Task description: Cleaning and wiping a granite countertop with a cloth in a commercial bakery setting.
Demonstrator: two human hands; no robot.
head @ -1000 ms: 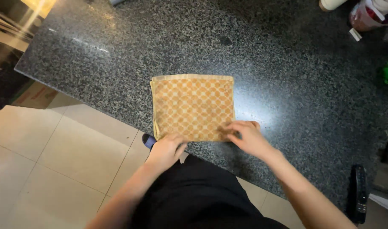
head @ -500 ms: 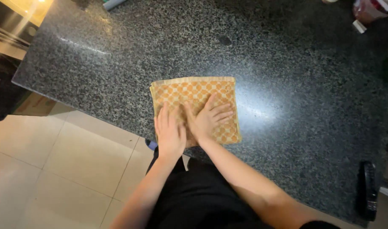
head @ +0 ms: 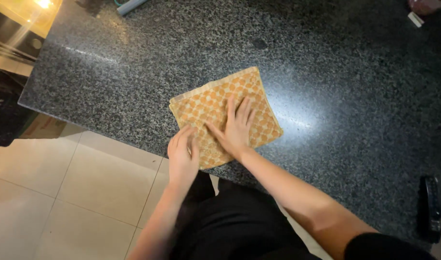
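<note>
The cloth (head: pixel 225 115), an orange-and-cream piece with a repeating dot pattern, lies on the dark speckled stone surface (head: pixel 326 72) close to its near edge, turned at a slant so that one corner points toward the person. It is already folded into a compact, roughly square pad: stacked edges show along its upper left side, which indicates more than one layer. The right hand (head: pixel 236 129) rests flat on the middle of the cloth, palm down, fingers spread and extended, gripping nothing; it presses the layers against the surface. The left hand (head: pixel 182 154) sits at the near left corner of the cloth, at the surface edge, fingers loosely curled and touching the fabric; whether it pinches the edge or only steadies it cannot be determined from this view. Judged from this layout, the folding is largely complete and the step in hand is flattening or smoothing the pad. No unfolded flap or loose tail is visible. What remains, if anything, appears limited to squaring the near corner. A dark flat device (head: pixel 430 207) lies well apart on the right of the surface, and a pale tiled floor (head: pixel 61 192) shows below the near edge.
</note>
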